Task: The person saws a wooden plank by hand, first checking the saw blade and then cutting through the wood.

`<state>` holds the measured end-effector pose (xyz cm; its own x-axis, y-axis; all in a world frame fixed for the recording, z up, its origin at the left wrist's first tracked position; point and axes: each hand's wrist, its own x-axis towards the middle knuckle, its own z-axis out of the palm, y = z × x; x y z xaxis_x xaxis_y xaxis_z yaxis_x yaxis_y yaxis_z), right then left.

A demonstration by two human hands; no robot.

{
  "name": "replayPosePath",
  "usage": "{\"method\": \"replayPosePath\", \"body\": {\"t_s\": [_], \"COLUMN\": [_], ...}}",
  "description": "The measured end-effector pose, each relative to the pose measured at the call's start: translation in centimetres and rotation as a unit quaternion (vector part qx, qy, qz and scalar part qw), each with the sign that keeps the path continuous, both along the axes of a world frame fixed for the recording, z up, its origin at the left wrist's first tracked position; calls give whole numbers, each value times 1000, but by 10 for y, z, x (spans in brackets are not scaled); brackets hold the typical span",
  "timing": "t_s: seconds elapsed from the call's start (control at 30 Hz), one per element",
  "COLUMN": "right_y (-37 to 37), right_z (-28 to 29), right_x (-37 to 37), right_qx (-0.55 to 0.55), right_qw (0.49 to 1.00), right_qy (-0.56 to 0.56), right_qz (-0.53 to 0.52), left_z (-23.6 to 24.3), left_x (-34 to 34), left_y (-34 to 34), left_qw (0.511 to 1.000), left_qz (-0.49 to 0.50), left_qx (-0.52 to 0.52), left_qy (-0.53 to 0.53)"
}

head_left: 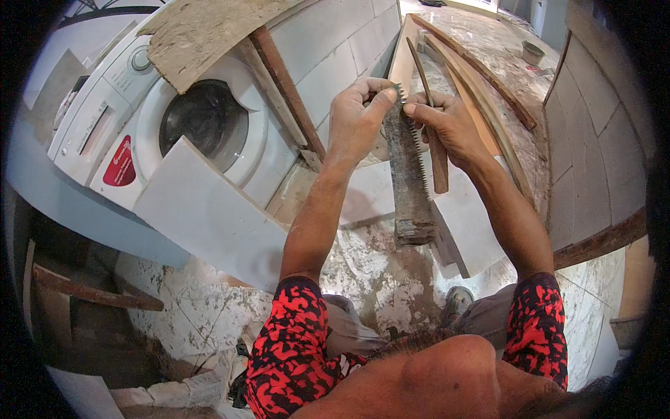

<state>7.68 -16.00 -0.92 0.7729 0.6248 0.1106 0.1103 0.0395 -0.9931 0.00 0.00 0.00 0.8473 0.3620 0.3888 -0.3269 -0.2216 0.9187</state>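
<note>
In front of me a worn saw blade [408, 174] hangs upright, its toothed edge facing right and its broad end down. My left hand [363, 112] is closed, thumb and fingers pinching the blade's narrow top end. My right hand [447, 122] is closed around a thin file [421, 70] with a wooden handle [439, 164]. The file's tip points up and away, and its handle hangs below the palm beside the teeth. My right thumb and forefinger are at the toothed edge near the top; whether they touch it I cannot tell.
Left stands a white washing machine [125, 105] with a rough plywood piece [202, 35] on top. A pale block [202, 209] leans before it; another white block [471, 223] lies below the saw. Long planks [481, 70] stretch away at right, near a grey block wall [586, 140]. A bucket [532, 52] stands farther off.
</note>
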Motion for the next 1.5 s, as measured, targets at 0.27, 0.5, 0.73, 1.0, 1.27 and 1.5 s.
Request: {"method": "replayPosePath", "body": {"t_s": [0.27, 0.5, 0.73, 1.0, 1.27, 1.5], "right_y": [4, -3, -3, -3, 1, 4], "right_z": [-9, -5, -5, -5, -7, -9], "right_x": [4, 3, 1, 0, -1, -3], "right_qx": [45, 46, 36, 34, 36, 65], "right_qw": [999, 996, 997, 997, 997, 997], "right_qy": [-10, 69, 57, 61, 58, 32], "right_qz": [6, 22, 31, 27, 21, -8], "left_z": [0, 3, 4, 4, 2, 2], "left_x": [0, -3, -3, -1, 0, 2], "left_y": [0, -1, 1, 3, 4, 3], "left_qw": [1000, 1000, 1000, 1000, 1000, 999], "left_qz": [-12, -4, 1, 0, -5, -24], "left_qx": [19, -2, -5, -19, -14, -26], "left_qy": [3, -15, -6, -6, -12, -10]}}
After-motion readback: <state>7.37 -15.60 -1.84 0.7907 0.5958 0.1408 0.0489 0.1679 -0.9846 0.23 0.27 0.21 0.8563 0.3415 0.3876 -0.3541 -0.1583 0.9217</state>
